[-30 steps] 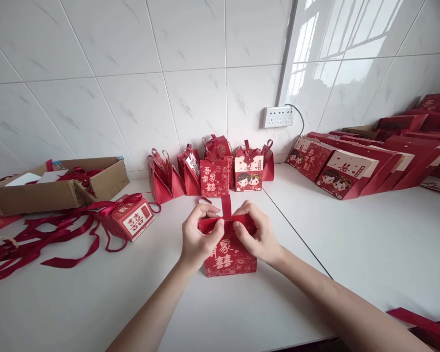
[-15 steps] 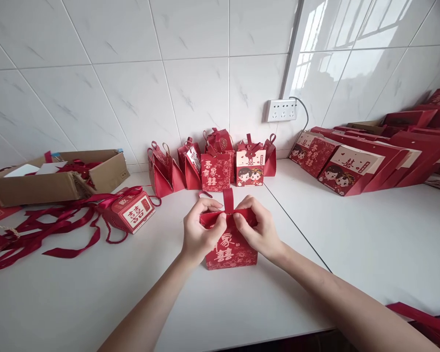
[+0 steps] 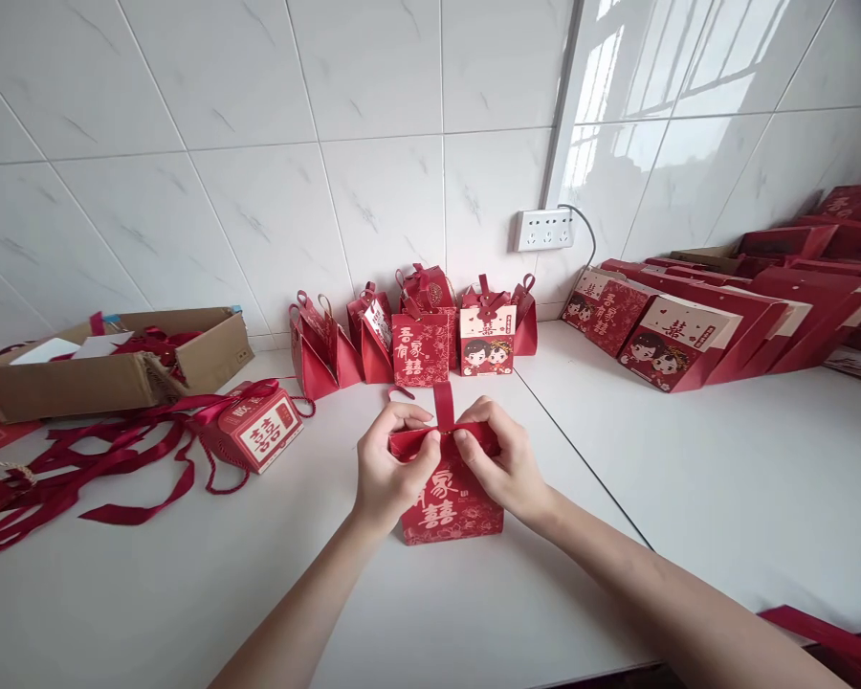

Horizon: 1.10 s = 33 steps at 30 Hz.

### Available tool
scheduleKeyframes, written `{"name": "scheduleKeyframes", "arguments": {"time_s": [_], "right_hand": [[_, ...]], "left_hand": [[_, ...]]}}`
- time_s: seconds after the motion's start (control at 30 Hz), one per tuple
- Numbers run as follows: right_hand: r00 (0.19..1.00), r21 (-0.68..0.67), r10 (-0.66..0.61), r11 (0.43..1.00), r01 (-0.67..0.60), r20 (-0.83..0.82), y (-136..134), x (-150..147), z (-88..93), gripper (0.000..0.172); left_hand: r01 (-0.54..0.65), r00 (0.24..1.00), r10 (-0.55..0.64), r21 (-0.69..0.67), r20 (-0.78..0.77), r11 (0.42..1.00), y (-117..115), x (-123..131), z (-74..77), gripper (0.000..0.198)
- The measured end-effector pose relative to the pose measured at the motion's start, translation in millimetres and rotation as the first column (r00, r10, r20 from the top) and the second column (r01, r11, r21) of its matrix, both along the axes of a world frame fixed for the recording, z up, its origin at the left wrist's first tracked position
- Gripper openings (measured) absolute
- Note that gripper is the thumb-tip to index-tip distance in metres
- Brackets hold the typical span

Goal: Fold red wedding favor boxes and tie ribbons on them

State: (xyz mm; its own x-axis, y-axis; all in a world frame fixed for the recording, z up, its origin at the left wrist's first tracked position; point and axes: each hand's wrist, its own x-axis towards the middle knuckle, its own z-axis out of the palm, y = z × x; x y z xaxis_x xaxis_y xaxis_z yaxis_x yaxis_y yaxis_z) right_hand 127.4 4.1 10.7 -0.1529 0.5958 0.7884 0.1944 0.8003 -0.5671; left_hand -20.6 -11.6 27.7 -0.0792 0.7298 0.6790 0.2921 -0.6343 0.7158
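Left hand point(image 3: 394, 471), red double-happiness gift box point(image 3: 459, 517) and its ribbon loop point(image 3: 443, 407), right hand point(image 3: 506, 461): both hands pinch the box's top edge.

The left hand reaches in from the lower left, thumb on the near face just left of the loop, fingers curled over behind, narrowed on the edge. The box appears to stand on the white tabletop point(image 3: 380, 612), directly below the fingers, its top edge running crosswise and the loop pointing up at the middle. The right hand mirrors that pinch from the lower right; neither is nearer. The far fingertips are hidden.
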Motion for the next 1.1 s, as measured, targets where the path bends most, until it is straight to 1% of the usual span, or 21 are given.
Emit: {"name": "scheduleKeyframes", "arguments": {"time_s": [0.17,0.47,0.9,1.1], "right_hand": [[1.000,0.021,0.004,1.000,-0.004,-0.003,0.1,0.1,-0.2,0.008],[1.000,0.036,-0.001,0.999,0.001,-0.003,-0.3,1.0,0.6,0.008],[1.000,0.030,0.015,0.999,-0.015,0.000,-0.9,1.3,0.9,0.008],[1.000,0.021,0.020,1.000,-0.020,-0.004,-1.0,1.4,0.8,0.007]], "left_hand": [[0.016,1.000,-0.016,0.004,0.008,1.000,0.5,0.7,0.3,0.006],[0.003,1.000,-0.003,-0.001,-0.003,1.000,0.5,0.9,1.3,0.007],[0.011,1.000,-0.011,-0.041,-0.001,0.999,-1.0,0.8,1.9,0.008],[0.025,0.998,-0.024,0.017,-0.060,1.000,-1.2,-0.7,2.5,0.001]]}}
